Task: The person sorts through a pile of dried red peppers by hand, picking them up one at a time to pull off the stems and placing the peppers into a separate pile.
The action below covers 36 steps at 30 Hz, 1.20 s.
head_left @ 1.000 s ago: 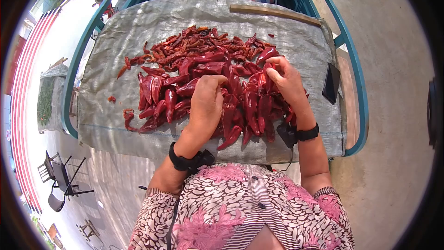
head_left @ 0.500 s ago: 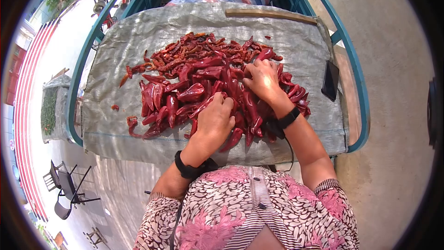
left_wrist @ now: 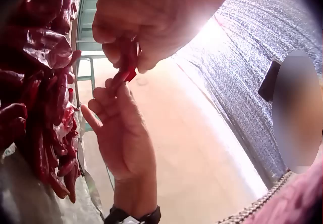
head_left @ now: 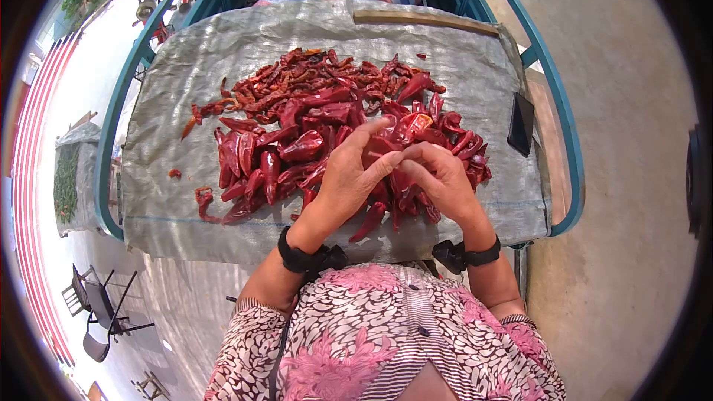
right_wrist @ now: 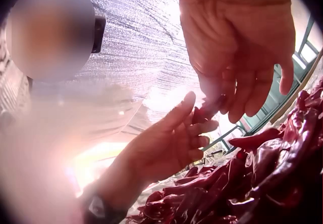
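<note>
Both hands meet above a pile of glossy red peppers (head_left: 301, 147). In the left wrist view, the left hand (left_wrist: 146, 19) pinches a red pepper (left_wrist: 129, 57) between thumb and fingers. The right hand (left_wrist: 123, 138) pinches the lower end of the same pepper. The right wrist view shows the pepper (right_wrist: 206, 109) between the fingertips of the left hand (right_wrist: 159, 151) and the right hand (right_wrist: 242, 47). From the head, the left hand (head_left: 349, 172) and right hand (head_left: 447, 180) nearly touch, and the fingers partly hide the pepper.
Smaller, shrivelled red peppers (head_left: 278, 87) lie behind the glossy ones on a grey woven sheet (head_left: 171, 89). A dark phone (head_left: 521, 125) lies at the right, a wooden strip (head_left: 423, 22) at the back. Teal rails (head_left: 561, 104) frame the sheet.
Both hands have left the pile surface and come together, now with a pepper between them. An orange-red pepper patch shows behind them where the right hand was.
</note>
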Motion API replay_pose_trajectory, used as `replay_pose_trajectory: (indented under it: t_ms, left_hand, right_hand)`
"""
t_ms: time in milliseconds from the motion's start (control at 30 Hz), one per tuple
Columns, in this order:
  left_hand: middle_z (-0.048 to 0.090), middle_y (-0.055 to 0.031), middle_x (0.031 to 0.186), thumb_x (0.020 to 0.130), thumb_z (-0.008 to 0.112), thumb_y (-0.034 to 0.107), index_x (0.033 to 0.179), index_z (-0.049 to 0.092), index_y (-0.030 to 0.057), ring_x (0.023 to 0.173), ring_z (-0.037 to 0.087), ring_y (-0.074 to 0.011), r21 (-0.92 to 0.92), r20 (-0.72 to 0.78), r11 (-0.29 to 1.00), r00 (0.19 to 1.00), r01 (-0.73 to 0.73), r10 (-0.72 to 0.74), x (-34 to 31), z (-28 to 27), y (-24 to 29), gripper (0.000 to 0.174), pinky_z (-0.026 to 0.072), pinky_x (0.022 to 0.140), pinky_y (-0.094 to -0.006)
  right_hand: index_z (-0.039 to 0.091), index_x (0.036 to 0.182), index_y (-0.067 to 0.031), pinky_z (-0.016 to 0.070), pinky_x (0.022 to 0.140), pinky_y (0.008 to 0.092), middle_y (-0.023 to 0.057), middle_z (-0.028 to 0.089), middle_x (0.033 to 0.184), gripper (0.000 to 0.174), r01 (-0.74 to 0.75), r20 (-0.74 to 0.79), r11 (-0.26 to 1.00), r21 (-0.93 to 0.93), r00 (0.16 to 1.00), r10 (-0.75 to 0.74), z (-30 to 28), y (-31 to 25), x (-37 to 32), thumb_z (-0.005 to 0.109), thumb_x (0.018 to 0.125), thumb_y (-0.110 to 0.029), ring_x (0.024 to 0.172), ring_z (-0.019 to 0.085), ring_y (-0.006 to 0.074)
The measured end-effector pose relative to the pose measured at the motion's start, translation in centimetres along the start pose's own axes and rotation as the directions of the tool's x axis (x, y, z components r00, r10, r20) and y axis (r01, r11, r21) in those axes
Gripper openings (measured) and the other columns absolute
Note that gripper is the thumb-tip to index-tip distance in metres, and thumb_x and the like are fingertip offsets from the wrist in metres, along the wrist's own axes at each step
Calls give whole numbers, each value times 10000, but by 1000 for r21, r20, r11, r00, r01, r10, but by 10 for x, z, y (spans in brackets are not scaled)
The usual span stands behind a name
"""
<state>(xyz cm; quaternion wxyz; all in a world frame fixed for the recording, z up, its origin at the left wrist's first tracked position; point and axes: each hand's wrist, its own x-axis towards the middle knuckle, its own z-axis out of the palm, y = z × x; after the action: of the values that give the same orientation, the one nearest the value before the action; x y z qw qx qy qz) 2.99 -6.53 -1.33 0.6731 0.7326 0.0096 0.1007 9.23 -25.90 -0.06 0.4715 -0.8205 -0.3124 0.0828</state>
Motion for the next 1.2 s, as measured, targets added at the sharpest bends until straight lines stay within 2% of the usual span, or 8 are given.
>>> replay_pose_trajectory:
  t_ms: [100, 167, 300, 567, 667, 767, 900, 1200]
  left_hand:
    - [648, -41, 878, 1007, 663, 134, 1228, 630, 8, 744, 595, -122, -122, -85, 985, 988, 121, -131, -2, 1, -4, 256, 490, 677, -289]
    - [649, -77, 919, 1005, 639, 106, 1253, 610, 18, 758, 618, -178, 136, -280, 990, 957, -32, 70, 4, -5, -12, 264, 504, 692, -313]
    - [646, -98, 916, 930, 685, 74, 1231, 616, 21, 869, 654, -238, 627, -163, 770, 947, -118, 278, 8, -8, -29, 314, 524, 745, -336]
    - [669, -143, 985, 788, 799, 195, 1155, 636, 38, 944, 609, -361, 883, -116, 465, 990, 67, 77, 36, 24, -40, 431, 521, 787, -484]
    - [677, -135, 1000, 826, 769, 129, 1220, 600, 15, 902, 643, -304, 781, -295, 600, 950, 177, 104, 39, 16, -48, 443, 544, 779, -429]
    - [684, -119, 1033, 889, 689, 38, 1286, 557, 5, 892, 670, -218, 226, -386, 967, 922, 117, -21, 32, 12, -23, 419, 554, 763, -339]
    - [678, -75, 1172, 943, 631, -37, 1247, 575, 15, 1003, 672, -138, -316, -19, 912, 960, 260, -280, 1, 16, 6, 313, 558, 838, -277]
    - [683, 17, 908, 948, 735, 88, 1104, 653, 49, 766, 581, -39, -71, 45, 898, 901, 434, -432, -34, 24, 17, 181, 471, 650, -206]
  right_hand:
    - [710, 1019, -77, 446, 901, 396, 85, 687, 890, 165, 31, -10, 986, -161, 999, -33, 0, 6, -9, 702, 937, -219, 876, 640, 282]
    - [714, 1014, -83, 425, 932, 418, 75, 687, 929, 165, -47, -75, 973, -225, 997, 31, -9, 7, -10, 712, 921, -218, 942, 632, 279]
    - [690, 1111, -91, 410, 976, 447, 88, 682, 1056, 239, -94, -233, 881, -464, 972, -19, -21, 12, -9, 717, 916, -228, 1034, 612, 307]
    - [644, 1249, -96, 385, 1059, 463, 92, 656, 1199, 368, -28, -251, 914, -404, 965, -81, -15, 19, -25, 719, 905, -204, 1168, 569, 327]
    - [645, 1250, -92, 414, 1036, 439, 95, 667, 1170, 362, -8, -257, 930, -368, 962, -93, -23, 19, -28, 717, 908, -187, 1151, 592, 312]
    - [646, 1243, -75, 484, 942, 408, 110, 681, 1140, 333, -6, -244, 977, -214, 969, -48, -30, 18, -29, 702, 934, -186, 1078, 644, 293]
    - [642, 1230, -43, 537, 796, 388, 138, 709, 1073, 296, -69, -146, 984, 162, 985, 93, -17, 4, -20, 656, 993, -220, 928, 700, 287]
    - [697, 1074, -26, 514, 689, 330, 116, 705, 843, 179, -145, -30, 949, 279, 987, 160, -1, 8, -20, 656, 997, -183, 738, 668, 183]
